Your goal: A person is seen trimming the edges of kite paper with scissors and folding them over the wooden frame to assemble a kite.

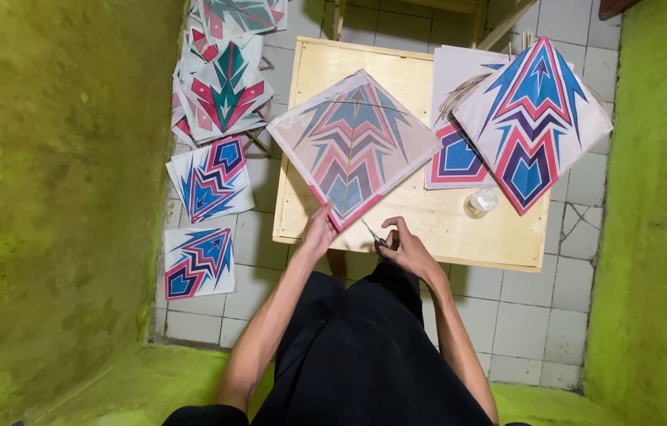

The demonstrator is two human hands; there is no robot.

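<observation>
A diamond-shaped paper kite (353, 142), seen from its back with a faint blue, red and purple chevron pattern, lies on a small pale wooden table (428, 225). My left hand (319, 230) pinches the kite's near corner at the table's front edge. My right hand (406, 246) holds small scissors (374, 235), their blades pointing toward that same corner, a short way from it.
A finished blue, red and purple kite (534, 118) and printed sheets (455, 154) lie on the table's right, with a small clear jar (481, 201) in front. Several printed kite sheets (211, 177) lie on the tiled floor at left. Green walls close both sides.
</observation>
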